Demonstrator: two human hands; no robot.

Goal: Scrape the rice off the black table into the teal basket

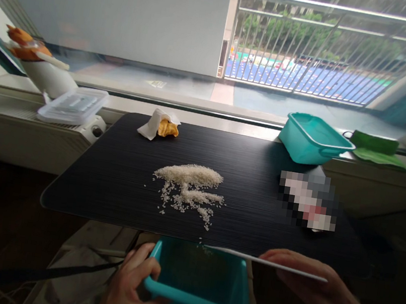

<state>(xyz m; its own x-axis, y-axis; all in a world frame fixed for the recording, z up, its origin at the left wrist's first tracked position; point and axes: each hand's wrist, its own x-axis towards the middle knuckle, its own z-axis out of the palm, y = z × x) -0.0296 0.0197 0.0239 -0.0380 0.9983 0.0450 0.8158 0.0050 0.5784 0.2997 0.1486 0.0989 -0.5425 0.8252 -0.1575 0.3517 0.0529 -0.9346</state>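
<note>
My left hand (137,282) grips the left rim of a teal plastic container (199,301), which is below the near edge of the black table. In my right hand (300,268) is a thin, flat white piece (270,262), seen nearly edge-on; its exact kind cannot be made out. Its tip reaches over the container's back rim, where a few white grains are scattered. On the tabletop (107,178) lies a pile of white rice (194,183), with loose streaks of grains trailing toward the near edge. The bottom of the container is in shadow.
A second teal container (315,141) stands at the table's back right corner. A blurred-out item (308,201) lies in front of it. White paper with something yellow (168,127) sits at the back left. A clear lidded box (74,105) rests on the radiator.
</note>
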